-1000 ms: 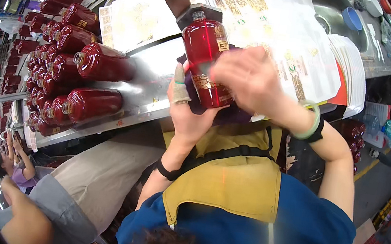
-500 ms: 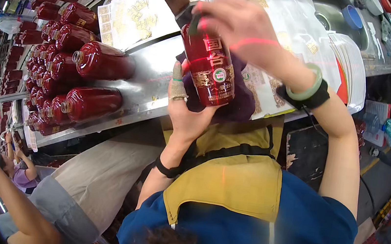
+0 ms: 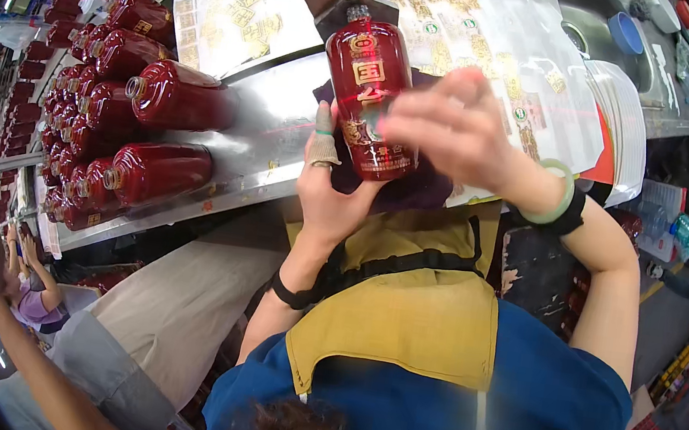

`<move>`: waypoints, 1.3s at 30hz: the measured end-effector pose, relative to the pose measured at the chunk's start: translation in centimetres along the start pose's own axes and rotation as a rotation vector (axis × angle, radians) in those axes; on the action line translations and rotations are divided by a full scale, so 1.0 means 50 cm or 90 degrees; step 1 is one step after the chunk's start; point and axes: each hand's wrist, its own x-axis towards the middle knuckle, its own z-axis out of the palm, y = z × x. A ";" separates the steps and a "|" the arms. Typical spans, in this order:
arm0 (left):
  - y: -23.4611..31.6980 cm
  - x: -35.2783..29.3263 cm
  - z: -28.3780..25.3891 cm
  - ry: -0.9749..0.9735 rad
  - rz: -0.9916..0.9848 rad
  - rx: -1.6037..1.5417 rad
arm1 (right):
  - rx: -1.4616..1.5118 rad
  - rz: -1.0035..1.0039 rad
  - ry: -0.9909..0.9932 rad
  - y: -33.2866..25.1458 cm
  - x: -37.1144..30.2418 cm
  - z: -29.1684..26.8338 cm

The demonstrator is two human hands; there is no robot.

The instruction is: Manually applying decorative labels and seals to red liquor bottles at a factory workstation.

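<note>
Upright above a metal workbench (image 3: 260, 130), a red glass bottle (image 3: 370, 97) sits clasped from below in the left hand (image 3: 332, 192). Meanwhile the right hand (image 3: 452, 125), fingers loosely spread, presses against the bottle's lower right side, blurred.

The left hand (image 3: 332, 192) grips a square-shouldered red glass bottle (image 3: 370, 97) from below, its thumb capped by a grey finger cot (image 3: 321, 144), with a dark purple cloth (image 3: 417, 191) bunched between palm and bottle. The right hand (image 3: 451, 129) lies across the bottle's lower right face, a pale green bangle (image 3: 558, 193) on its wrist. Left of the hands, rows of matching red bottles (image 3: 122, 90) lie on their sides on the steel worktop (image 3: 274, 119). Beyond the hands, clear sheets of gold labels (image 3: 474, 23) cover the worktop.
</note>
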 end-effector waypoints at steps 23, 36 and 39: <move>0.029 0.019 0.000 0.034 0.099 0.090 | 0.099 0.113 0.016 -0.041 0.006 0.015; 0.029 0.025 0.007 0.030 0.096 0.077 | 0.053 0.011 0.020 -0.040 -0.042 0.012; 0.027 0.017 0.000 0.030 0.087 0.088 | 0.058 -0.053 -0.020 -0.067 -0.022 -0.005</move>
